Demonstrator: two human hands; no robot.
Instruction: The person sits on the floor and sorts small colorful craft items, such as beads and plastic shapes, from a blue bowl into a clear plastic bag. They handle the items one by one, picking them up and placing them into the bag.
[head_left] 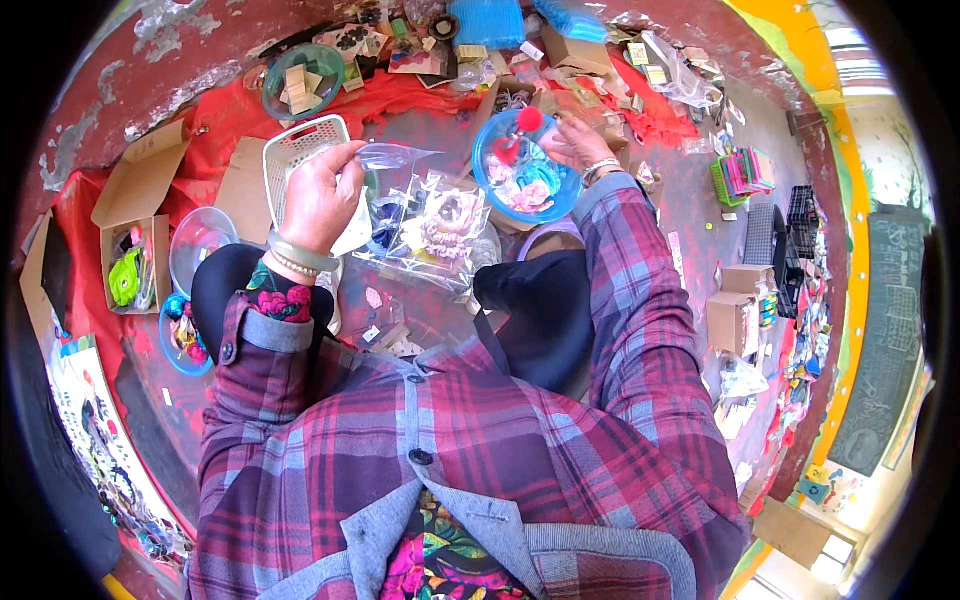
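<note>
My left hand is raised on the left, its thumb and fingers pinched on a clear plastic bag that stretches toward the middle. My right hand is closed at the far edge of a blue bowl. Beside its fingertips hangs a hair tie with red pom-poms, partly blurred; the hand appears to hold it. Pink and light-blue hair ties fill the bowl. Between my hands, clear packets with scrunchies lie over my lap, in cream, pink and dark blue.
A white plastic basket stands behind my left hand. Clear tubs and an open cardboard box are at the left. Farther off sits a green bowl of cards. On the right are a green basket and small cartons.
</note>
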